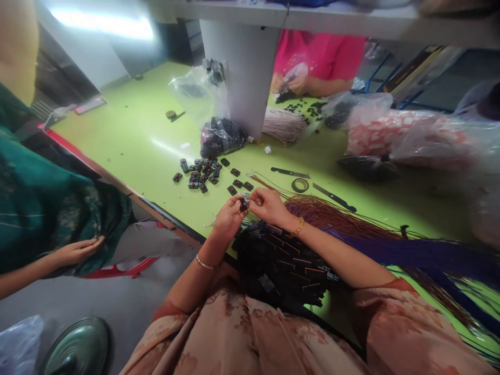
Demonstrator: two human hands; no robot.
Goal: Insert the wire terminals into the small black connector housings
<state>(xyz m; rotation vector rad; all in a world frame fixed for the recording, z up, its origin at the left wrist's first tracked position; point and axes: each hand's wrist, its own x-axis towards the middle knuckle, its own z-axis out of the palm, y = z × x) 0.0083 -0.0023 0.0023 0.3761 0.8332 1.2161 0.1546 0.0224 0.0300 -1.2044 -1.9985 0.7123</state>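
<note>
My left hand is closed, pinching a small black plastic connector housing between thumb and fingers. Touching close beside it, my right hand is also closed, its fingertips pinched at thin wires with silvery ends. Just beyond my hands lie several loose black connector housings with red parts. Below my wrists is a pile of black connectors, some showing orange-red strips. A bundle of brown wires and a bundle of purple-blue wires run off under and past my right forearm.
A roll of tape lies between two dark blades. Behind stand a bag of black parts, a white post and bags of orange-white parts. One co-worker in pink sits opposite; another in green is at left.
</note>
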